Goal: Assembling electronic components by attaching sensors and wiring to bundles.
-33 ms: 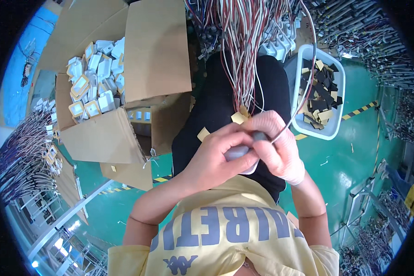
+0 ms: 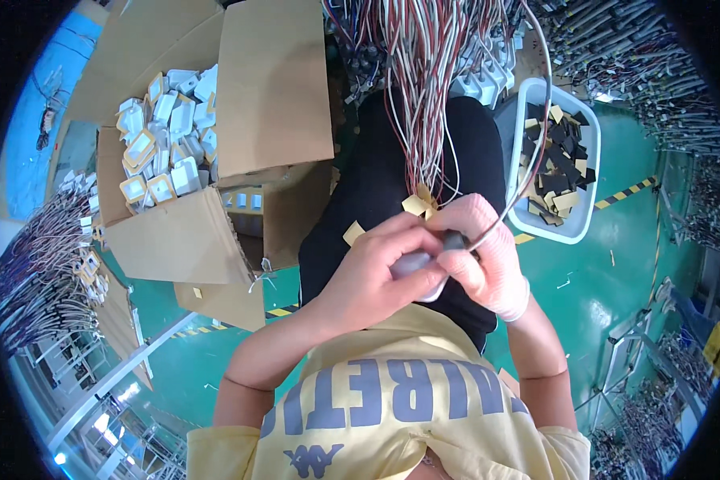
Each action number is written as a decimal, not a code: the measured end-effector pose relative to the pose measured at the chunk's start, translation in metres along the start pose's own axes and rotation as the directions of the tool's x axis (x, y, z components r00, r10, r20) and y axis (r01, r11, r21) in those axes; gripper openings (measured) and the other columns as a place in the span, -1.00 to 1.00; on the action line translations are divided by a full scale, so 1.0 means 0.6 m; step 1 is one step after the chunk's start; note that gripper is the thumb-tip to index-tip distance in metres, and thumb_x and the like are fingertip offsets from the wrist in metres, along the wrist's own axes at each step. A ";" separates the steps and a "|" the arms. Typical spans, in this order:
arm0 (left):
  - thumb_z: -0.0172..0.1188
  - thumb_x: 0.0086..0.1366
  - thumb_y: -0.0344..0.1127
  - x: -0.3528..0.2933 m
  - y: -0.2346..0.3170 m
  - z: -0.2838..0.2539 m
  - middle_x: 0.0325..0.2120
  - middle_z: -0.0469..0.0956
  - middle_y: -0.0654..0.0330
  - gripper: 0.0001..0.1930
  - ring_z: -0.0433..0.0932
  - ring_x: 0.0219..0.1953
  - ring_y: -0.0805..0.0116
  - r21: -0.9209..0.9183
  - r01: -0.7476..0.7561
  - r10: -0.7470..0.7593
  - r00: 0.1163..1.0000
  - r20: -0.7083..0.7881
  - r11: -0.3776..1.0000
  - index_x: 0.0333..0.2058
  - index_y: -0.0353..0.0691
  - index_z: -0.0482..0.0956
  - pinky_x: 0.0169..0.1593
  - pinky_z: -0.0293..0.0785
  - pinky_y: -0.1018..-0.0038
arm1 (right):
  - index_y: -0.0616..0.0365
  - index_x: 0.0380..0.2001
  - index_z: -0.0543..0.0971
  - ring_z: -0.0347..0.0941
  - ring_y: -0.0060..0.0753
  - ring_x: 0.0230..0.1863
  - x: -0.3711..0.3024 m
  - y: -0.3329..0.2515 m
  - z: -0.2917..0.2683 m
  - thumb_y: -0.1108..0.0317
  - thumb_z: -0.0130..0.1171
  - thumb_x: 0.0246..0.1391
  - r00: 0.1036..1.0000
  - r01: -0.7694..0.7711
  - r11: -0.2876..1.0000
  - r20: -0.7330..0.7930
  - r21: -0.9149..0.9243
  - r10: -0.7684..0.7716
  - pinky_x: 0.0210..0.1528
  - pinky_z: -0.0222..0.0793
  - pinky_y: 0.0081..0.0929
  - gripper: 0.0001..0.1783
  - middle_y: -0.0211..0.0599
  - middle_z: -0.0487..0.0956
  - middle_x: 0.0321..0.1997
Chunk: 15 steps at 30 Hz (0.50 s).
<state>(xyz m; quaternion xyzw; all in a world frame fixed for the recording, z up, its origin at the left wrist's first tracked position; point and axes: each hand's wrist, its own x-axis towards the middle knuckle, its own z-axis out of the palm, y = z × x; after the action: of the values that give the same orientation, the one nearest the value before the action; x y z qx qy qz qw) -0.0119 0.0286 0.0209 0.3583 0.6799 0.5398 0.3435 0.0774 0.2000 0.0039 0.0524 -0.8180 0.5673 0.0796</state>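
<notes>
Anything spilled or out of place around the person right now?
Yes: small pale scraps lie on the green floor near the white tub. They look like stray litter, being loose rather than contained.

A dense, hanging bundle of thin red and white wires [image 2: 424, 88] blocks a straight reach through the upper centre. Right of it, one long, curved pale wire [image 2: 500, 222] runs down to the gloved right hand [image 2: 480, 256], obstructing a direct sideways path to the white rectangular plastic tub [image 2: 586, 188] (its left rim lies partly behind that wire). At upper left, a broad brown cardboard flap [image 2: 276, 88] screens the carton's near side. A hand could pass over the black trouser leg [image 2: 324, 240] left of centre, or above the green floor [image 2: 600, 292] below the tub.
</notes>
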 end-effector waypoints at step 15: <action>0.21 0.09 -0.45 0.003 -0.007 0.030 -0.37 0.50 0.17 -0.92 0.50 -0.34 0.23 0.398 -0.102 0.235 0.925 -0.300 0.911 -0.39 -0.26 0.55 -0.27 0.40 0.41 | 0.25 -0.40 0.48 0.42 -0.24 -0.48 -0.008 -0.055 -0.011 0.45 0.13 -0.01 0.989 -0.149 0.977 -0.022 -0.151 0.148 -0.41 0.36 -0.44 -0.89 -0.15 0.47 -0.35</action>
<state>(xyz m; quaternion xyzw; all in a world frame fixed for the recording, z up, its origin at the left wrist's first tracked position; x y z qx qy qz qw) 0.0021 0.0380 0.0132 0.3763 0.7856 0.4815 0.0968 0.0883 0.1949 0.0355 -0.0182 -0.8602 0.5077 0.0452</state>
